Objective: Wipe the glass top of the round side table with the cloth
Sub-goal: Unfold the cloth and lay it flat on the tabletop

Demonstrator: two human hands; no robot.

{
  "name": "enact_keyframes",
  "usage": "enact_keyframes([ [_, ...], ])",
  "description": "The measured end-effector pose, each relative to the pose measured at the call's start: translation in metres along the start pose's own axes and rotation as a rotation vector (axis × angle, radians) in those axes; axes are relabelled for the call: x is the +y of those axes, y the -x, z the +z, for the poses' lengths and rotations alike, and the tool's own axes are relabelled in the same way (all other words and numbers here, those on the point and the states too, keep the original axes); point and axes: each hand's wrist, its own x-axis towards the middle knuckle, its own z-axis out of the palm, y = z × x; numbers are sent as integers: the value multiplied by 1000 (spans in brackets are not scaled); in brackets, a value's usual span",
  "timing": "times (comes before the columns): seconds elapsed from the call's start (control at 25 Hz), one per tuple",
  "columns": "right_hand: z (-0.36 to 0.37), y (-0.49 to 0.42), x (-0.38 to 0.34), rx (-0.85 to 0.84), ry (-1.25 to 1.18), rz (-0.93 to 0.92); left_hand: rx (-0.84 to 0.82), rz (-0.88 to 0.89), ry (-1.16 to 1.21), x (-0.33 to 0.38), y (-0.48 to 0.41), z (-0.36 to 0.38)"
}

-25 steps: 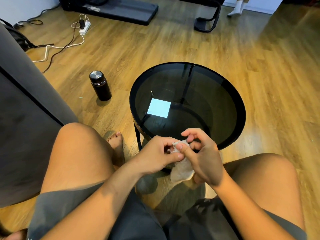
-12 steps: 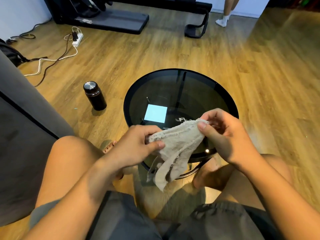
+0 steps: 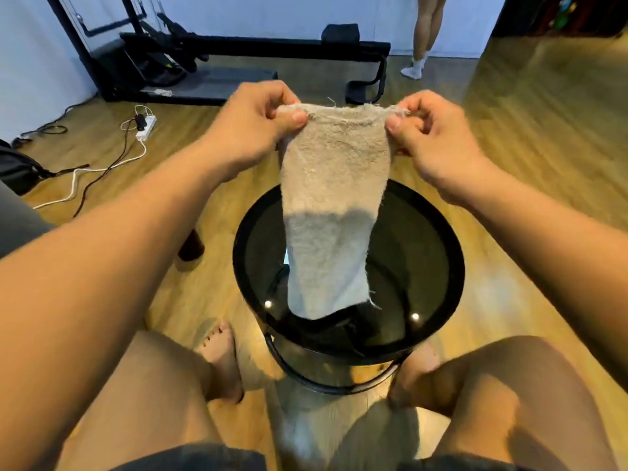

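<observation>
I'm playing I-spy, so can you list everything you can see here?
cloth: one, beige, held up over the table
table: one, round, black rim and dark glass, between the knees
bottle: one, dark, floor left of the table, mostly hidden by an arm
power strip: one, white, floor at left, cables plugged in
machine: one, black, by the back wall
sofa: one, grey, left edge
bag: one, black, left edge
legs: another person's, white socks, far back
floor: brown wood
left hand: pinches the cloth's top left corner
right hand: pinches its top right corner
feet: two, bare, beside the table base
</observation>
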Motion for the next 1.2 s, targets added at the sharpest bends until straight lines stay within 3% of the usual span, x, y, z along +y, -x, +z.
enact_keyframes([
  [0.16, -11, -40, -8, 80, -39, -56, 63, 54, 57, 4, -38, -4],
  [0.32, -15, -2, 16, 7, 29, -66, -28, 100, -29, 0, -1, 13],
  [0.44, 2, 87, 59, -165, 6, -2, -247, 63, 9, -33, 82, 46],
  [0.6, 29, 198, 105, -412, -23, 268, -652, -205, 68, -74, 185, 86],
  [0.68, 37, 193, 115, -394, 0, 312, -584, -269, 103, -87, 188, 97],
  [0.88, 62, 97, 153, -104, 85, 414, -138, -376, -50, -110, 99, 122],
  [0.96, 62, 80, 162, -177, 282, 431, -142, -309, -213, -117, 88, 125],
  [1.04, 56, 93, 163, -382, 488, 260, -468, -76, -452, -124, 105, 123],
  [1.12, 55, 121, 158, -626, 595, -35, -727, 99, -602, -135, 130, 121],
  [1.2, 57, 141, 170, -708, 636, -219, -695, 174, -571, -147, 138, 119],
])
